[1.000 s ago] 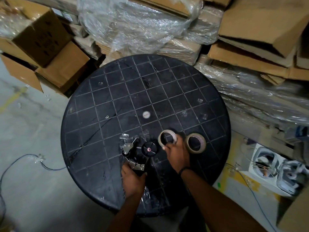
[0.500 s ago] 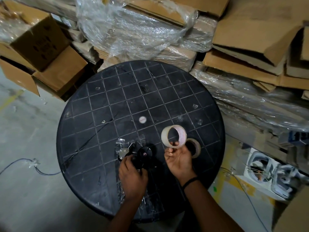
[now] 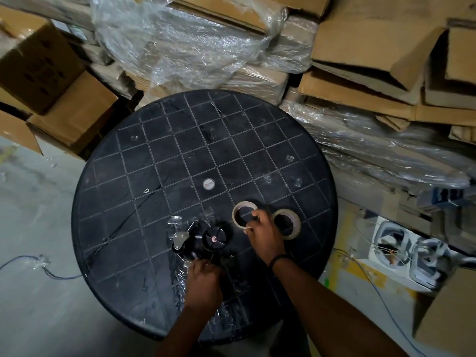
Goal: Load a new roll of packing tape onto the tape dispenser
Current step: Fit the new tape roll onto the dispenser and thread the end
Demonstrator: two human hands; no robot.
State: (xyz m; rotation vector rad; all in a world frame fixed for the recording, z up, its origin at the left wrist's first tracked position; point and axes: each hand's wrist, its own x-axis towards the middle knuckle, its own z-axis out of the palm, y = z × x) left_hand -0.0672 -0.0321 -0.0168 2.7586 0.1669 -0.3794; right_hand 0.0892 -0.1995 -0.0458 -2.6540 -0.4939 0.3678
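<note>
Here, right hand point(image 3: 265, 234) grips 1 tape roll point(image 3: 244, 214) (table-top point(image 3: 154, 163)).

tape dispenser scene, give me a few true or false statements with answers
1. The right hand grips a tape ring. True.
2. A tape roll already sits on the tape dispenser hub. False: the black hub is bare.
3. The left hand is at the dispenser's near end. True.
4. Both rings are stacked. False: the second tape ring lies beside the first.
5. The table is square. False: round, black, gridded.
</note>
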